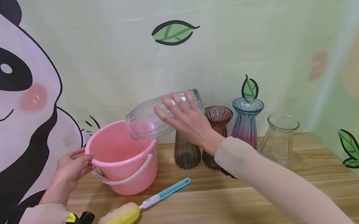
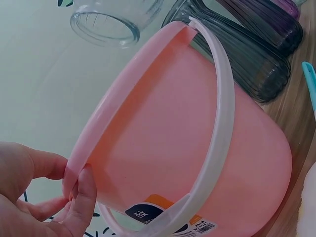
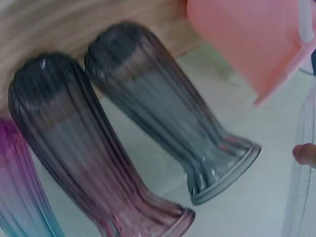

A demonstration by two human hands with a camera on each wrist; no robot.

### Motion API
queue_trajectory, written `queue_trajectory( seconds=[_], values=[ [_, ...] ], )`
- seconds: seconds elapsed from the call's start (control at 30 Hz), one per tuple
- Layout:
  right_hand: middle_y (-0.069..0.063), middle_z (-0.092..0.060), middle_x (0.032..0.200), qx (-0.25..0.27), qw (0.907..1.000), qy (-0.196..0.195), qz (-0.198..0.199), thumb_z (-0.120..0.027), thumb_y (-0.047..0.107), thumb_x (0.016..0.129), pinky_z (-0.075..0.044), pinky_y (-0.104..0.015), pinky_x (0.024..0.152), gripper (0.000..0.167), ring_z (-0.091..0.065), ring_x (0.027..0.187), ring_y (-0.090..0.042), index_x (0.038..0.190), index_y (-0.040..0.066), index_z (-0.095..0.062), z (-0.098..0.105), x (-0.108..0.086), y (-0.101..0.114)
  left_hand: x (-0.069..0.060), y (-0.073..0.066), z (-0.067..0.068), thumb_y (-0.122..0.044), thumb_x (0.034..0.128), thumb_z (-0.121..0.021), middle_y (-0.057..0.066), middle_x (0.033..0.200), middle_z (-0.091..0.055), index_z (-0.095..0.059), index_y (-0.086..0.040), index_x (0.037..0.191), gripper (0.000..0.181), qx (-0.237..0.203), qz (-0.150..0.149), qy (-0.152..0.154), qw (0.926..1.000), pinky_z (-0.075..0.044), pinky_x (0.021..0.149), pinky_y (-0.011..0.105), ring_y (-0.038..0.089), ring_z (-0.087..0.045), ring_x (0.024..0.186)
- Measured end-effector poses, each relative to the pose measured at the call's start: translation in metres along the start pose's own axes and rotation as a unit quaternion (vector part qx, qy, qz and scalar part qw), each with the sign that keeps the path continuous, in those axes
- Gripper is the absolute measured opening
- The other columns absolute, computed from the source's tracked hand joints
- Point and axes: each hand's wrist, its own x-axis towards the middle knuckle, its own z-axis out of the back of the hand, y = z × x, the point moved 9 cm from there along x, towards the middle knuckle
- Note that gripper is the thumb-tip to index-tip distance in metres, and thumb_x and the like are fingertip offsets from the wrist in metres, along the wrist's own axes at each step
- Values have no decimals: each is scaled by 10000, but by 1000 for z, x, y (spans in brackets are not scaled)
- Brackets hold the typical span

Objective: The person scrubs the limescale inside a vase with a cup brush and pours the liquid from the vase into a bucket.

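Note:
A clear ribbed glass vase (image 1: 148,119) lies nearly sideways in the air, its mouth tipped down over the right side of a pink bucket (image 1: 133,175). My right hand (image 1: 188,120) holds this vase near its base, with fingers spread across the glass. At the right edge of the right wrist view, a thumb tip shows against the vase (image 3: 298,197). My left hand (image 1: 72,168) pinches the bucket's rim on the left, thumb and fingers on either side of it in the left wrist view. The bucket's white handle (image 2: 224,98) hangs down. The bucket's bottom inside is hidden.
Behind my right arm stand a grey-brown vase (image 1: 186,152), a brownish-purple vase (image 1: 218,116), a blue-to-pink vase (image 1: 247,118) and a clear vase (image 1: 280,140). A yellow sponge brush (image 1: 120,218) with a blue handle lies on the wooden table (image 1: 212,212) in front. A printed curtain hangs behind.

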Motion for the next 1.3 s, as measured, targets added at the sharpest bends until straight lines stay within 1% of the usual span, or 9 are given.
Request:
queue_trajectory(
  seconds=[0.23, 0.57, 0.8, 0.93, 1.0, 1.1, 1.2, 1.27, 1.3],
  values=[
    [-80, -322, 1423, -1121, 9903, -62, 817, -688, 268, 753, -263, -497, 1057, 775, -338, 1289, -288, 1390, 261, -247, -6, 8, 11, 0, -1, -1, -208, 929, -489, 238, 1321, -373, -113, 23, 1446, 680, 45, -39, -13, 10000, -523, 749, 215, -13, -601, 728],
    [-85, -290, 1450, -1312, 9878, 61, 838, -701, 310, 719, -245, -503, 1063, 850, -305, 1314, -299, 1412, 263, -210, -12, -2, 13, 1, 0, -1, -206, 930, -493, 244, 1324, -375, -122, 22, 1445, 674, 19, -68, -47, 10000, -524, 746, 218, -12, -605, 725],
    [-90, -318, 1422, -502, 9985, -148, 126, -670, 208, 753, -271, -500, 1048, 764, -338, 1287, -294, 1386, 238, -243, -5, -9, 3, 2, 0, 1, -201, 929, -491, 275, 1373, -336, -125, 32, 1439, 670, 75, -59, -157, 9998, -526, 749, 232, 17, -615, 746],
    [-94, -359, 1400, 366, 9978, -383, -410, -736, 320, 723, -301, -502, 1029, 820, -371, 1260, -300, 1370, 211, -244, 0, -17, -6, -1, -6, 2, -263, 927, -482, 304, 1386, -314, -175, 51, 1418, 658, 905, -343, -518, 9940, -496, 857, 357, 259, -598, 1020],
    [-96, -382, 1383, 726, 9936, -532, -688, -768, 419, 668, -319, -495, 1016, 893, -393, 1240, -299, 1355, 200, -242, 3, -21, -10, -7, -17, 3, -285, 913, -496, 310, 1368, -332, -236, 51, 1398, 645, 1430, -728, -961, 9824, -450, 929, 437, 376, -491, 1151],
    [-86, -403, 1365, 1187, 9829, -710, -1217, -776, 505, 605, -353, -462, 984, 957, -415, 1216, -283, 1335, 186, -246, 9, -27, -15, -22, -45, -2, -257, 872, -553, 276, 1303, -407, -372, 21, 1340, 573, 1876, -1839, -1786, 9482, -377, 946, 511, 415, -422, 1162],
    [-83, -401, 1363, 1911, 9611, -770, -1839, -801, 492, 566, -370, -443, 947, 999, -418, 1200, -269, 1329, 155, -250, 15, -34, -17, -49, -80, -28, -165, 807, -656, 204, 1216, -502, -486, -4, 1252, 503, 1946, -3595, -2134, 8873, -388, 894, 464, 359, -470, 1089],
    [-89, -398, 1361, 2558, 9371, -779, -2242, -817, 486, 542, -375, -444, 934, 1036, -418, 1194, -259, 1335, 134, -251, 17, -39, -16, -74, -99, -58, -95, 764, -705, 157, 1207, -540, -497, -18, 1248, 532, 1829, -4640, -1782, 8482, -423, 895, 356, 308, -508, 1061],
    [-89, -399, 1360, 2877, 9229, -786, -2437, -826, 484, 530, -376, -447, 930, 1057, -418, 1193, -255, 1340, 125, -251, 18, -42, -15, -84, -105, -73, -75, 740, -726, 128, 1210, -552, -487, -51, 1277, 588, 1751, -4989, -1490, 8356, -438, 894, 311, 275, -527, 1060]
  ],
)
